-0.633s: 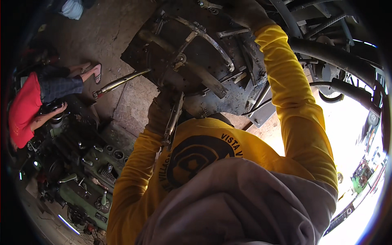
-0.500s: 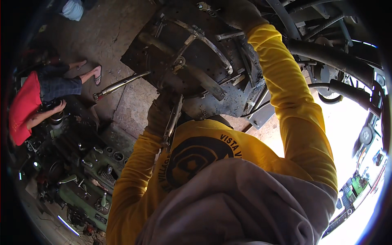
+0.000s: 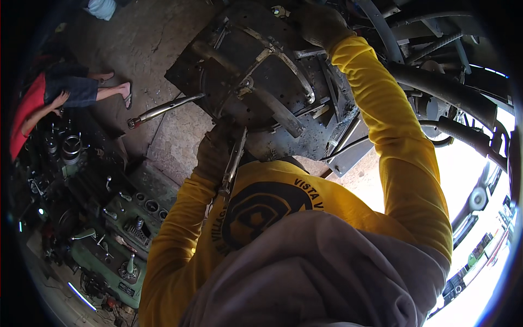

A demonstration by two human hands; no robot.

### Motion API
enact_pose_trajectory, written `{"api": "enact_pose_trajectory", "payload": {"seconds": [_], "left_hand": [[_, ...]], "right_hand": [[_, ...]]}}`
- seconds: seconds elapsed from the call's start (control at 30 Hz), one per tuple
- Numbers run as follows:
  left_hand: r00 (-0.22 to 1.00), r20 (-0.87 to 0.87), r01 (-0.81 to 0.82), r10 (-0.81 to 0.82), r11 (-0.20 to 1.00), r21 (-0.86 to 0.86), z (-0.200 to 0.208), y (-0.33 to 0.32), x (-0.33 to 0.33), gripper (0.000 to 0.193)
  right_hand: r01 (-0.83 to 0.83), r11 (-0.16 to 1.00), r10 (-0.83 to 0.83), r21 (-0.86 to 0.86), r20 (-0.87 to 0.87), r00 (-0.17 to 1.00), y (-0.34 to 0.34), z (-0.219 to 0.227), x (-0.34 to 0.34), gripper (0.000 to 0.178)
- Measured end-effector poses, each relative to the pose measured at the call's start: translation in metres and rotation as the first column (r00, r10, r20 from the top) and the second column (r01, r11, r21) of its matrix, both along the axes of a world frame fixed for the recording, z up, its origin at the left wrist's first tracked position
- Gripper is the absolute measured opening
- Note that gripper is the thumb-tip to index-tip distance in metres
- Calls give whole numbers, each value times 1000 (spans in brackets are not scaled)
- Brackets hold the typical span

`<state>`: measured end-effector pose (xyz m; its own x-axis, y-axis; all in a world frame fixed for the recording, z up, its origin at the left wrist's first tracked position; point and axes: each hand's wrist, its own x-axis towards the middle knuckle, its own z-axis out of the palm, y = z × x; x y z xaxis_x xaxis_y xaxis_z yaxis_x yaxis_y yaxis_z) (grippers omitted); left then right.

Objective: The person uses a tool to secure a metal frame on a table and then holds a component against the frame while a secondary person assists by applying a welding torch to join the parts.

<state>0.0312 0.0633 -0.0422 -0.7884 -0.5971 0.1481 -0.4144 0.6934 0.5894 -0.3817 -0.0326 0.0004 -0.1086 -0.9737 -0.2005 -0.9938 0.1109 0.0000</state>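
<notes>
A dark steel plate point(image 3: 180, 71) with rows of holes lies in front of me. On it rests a welded frame of curved and straight metal bars point(image 3: 294, 71), with a round pipe point(image 3: 278, 111) across it. My gloved left hand point(image 3: 211, 152) is at the plate's near edge, beside locking pliers point(image 3: 234, 161); its fingers are lost in shadow. A second pair of locking pliers point(image 3: 166, 110) juts from the plate's left edge. My gloved right hand point(image 3: 321, 27) is curled at the far side, next to a small shiny metal piece point(image 3: 280, 11); what it holds is hidden.
Green machinery with levers and dials point(image 3: 117, 245) fills the lower left. A person in a red shirt point(image 3: 32, 103) is at the far left. Dark pipes and bars point(image 3: 441, 90) crowd the right. A white bag point(image 3: 102, 8) lies on the floor point(image 3: 147, 49) at the upper left.
The view has shifted slightly, so the plate sits a little lower. My hands keep nearly the same places on it. The person in red has moved toward the left rim.
</notes>
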Motion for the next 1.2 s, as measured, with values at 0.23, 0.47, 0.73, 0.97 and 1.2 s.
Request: {"api": "enact_pose_trajectory", "payload": {"seconds": [0.23,0.47,0.73,0.97,1.2], "left_hand": [[1000,9,19,-18,1000,-19,15,-2,-9,49],[1000,28,16,-13,991,-132,-3,2,0,51],[993,81,-102,83,960,260,-13,7,8,55],[994,108,-20,13,998,63,-1,2,-5,54],[997,-17,-69,70,996,55,8,4,-10,55]], "right_hand": [[-62,995,68,-77,79,995,3,8,3,29],[-244,955,270,171,-153,951,-2,6,1,21],[-258,962,269,94,-135,954,-4,-9,-2,23],[-13,881,63,-473,90,994,-6,-59,-15,31],[-542,804,479,-245,-274,834,23,15,8,36]]}}
